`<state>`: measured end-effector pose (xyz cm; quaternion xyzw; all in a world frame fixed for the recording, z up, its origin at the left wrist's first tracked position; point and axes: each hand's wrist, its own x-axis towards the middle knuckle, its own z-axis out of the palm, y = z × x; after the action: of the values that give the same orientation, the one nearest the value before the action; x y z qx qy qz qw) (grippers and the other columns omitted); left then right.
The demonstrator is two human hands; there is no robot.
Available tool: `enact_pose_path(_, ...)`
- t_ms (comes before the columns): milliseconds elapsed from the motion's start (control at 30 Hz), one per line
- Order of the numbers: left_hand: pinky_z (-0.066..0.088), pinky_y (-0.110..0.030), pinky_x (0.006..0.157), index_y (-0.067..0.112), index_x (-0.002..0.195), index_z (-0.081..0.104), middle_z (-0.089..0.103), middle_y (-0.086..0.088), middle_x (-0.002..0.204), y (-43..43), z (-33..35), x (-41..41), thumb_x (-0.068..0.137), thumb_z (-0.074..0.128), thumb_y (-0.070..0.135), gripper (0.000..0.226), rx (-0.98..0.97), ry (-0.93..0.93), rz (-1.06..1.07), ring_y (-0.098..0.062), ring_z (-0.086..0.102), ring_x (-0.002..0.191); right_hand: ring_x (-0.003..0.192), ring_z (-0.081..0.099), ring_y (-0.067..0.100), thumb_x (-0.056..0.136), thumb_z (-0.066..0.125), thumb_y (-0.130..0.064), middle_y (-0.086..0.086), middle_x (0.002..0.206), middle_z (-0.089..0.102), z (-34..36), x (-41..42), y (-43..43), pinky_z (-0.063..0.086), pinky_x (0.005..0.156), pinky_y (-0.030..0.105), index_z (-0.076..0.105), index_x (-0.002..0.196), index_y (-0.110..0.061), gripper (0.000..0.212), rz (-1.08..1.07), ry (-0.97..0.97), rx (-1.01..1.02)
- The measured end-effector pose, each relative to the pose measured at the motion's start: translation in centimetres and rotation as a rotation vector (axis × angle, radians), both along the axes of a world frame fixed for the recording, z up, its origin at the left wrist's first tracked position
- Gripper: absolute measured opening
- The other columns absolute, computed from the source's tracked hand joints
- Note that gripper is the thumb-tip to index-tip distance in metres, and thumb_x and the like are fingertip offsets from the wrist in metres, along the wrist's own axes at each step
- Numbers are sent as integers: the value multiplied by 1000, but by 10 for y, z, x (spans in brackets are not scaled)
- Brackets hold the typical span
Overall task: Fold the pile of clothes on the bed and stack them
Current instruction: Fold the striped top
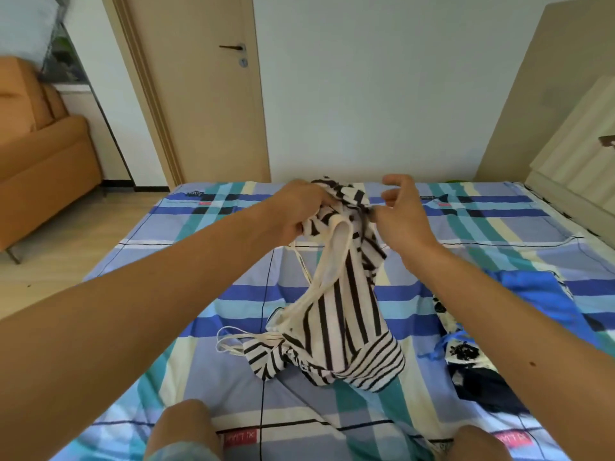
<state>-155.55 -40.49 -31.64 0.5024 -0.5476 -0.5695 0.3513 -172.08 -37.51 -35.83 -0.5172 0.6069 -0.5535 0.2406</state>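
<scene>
A black-and-white striped garment with thin cream straps hangs in front of me, its lower end bunched on the bed. My left hand grips the gathered top of it. My right hand pinches the same top edge with thumb and forefinger, the other fingers curled above. To the right lies a pile of clothes: a bright blue piece, a white one with black flower print, and a dark navy one. My right forearm covers part of that pile.
The bed has a blue, teal and cream checked sheet. My knees show at the bottom edge. An orange sofa stands at the left, a closed door behind the bed, and a cream headboard at the right.
</scene>
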Motion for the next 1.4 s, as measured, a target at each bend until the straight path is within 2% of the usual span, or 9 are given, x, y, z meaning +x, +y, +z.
enact_pose_path(100, 37, -24, 47, 5, 79, 62, 61, -12, 78, -6, 6, -1, 95, 45, -4, 25, 67, 123, 90, -18, 51, 57, 86, 50, 3, 84, 66, -15, -7, 97, 48, -18, 10, 19, 41, 72, 8, 50, 108, -23, 30, 69, -64, -238)
enact_pose_path(233, 38, -19, 39, 1, 100, 65, 61, -14, 81, -9, 11, -6, 100, 37, -1, 29, 64, 246, 246, -17, 50, 53, 90, 61, -4, 72, 76, -56, -19, 98, 63, -37, 31, 29, 50, 74, 14, 54, 113, -36, 51, 409, -34, -2)
enact_pose_path(467, 40, -17, 36, 14, 86, 56, 56, -2, 62, -12, 18, 15, 103, 45, 12, 20, 90, 347, 308, -10, 51, 41, 91, 66, 28, 99, 51, -16, 12, 102, 66, -50, 25, 10, 57, 84, 48, 60, 97, -20, 10, 224, -38, 236)
enact_pose_path(600, 62, -37, 72, 14, 104, 64, 72, -6, 95, -27, 14, 47, 97, 60, 29, 17, 33, 168, 405, -21, 71, 81, 83, 55, 24, 100, 46, -16, 12, 93, 60, -29, 1, 0, 51, 71, 40, 54, 88, -18, 14, 63, -265, 247)
enact_pose_path(733, 46, -19, 41, 10, 86, 62, 64, -9, 74, -36, 2, 76, 95, 59, 33, 25, -36, -120, 442, -16, 55, 45, 68, 60, 12, 99, 47, -15, -5, 76, 65, -1, -16, -5, 48, 52, 18, 61, 83, -20, 22, 44, -293, 177)
enact_pose_path(833, 42, -28, 57, 9, 77, 57, 62, -10, 76, -39, -16, 83, 94, 60, 36, 32, -280, -452, 414, -24, 51, 59, 79, 63, 20, 98, 48, -19, 5, 89, 68, 15, -14, -9, 48, 69, 28, 65, 87, -15, 20, 92, -207, 166)
enact_pose_path(1033, 48, -22, 83, 26, 119, 58, 62, 13, 113, -3, -60, 30, 74, 80, 55, 58, -515, -484, -244, -3, 59, 103, 79, 54, 20, 97, 50, -17, 9, 85, 57, 31, 12, -3, 39, 72, 31, 61, 83, -17, 17, 269, -34, 173)
enact_pose_path(1233, 46, -34, 69, 3, 86, 64, 65, -8, 80, -12, -97, 15, 86, 69, 16, 13, -679, -671, -234, -23, 58, 72, 75, 52, 19, 97, 50, -15, 10, 80, 54, 52, 6, 6, 38, 67, 30, 60, 86, -13, 14, 292, -33, 94)
enact_pose_path(1400, 33, -22, 54, 20, 75, 62, 50, 9, 57, -20, -100, 36, 81, 71, 9, 16, -638, -711, -174, -5, 45, 52, 74, 52, 19, 95, 54, -16, 8, 79, 56, 58, -28, -1, 39, 67, 28, 63, 84, -15, 14, 170, -37, 42)
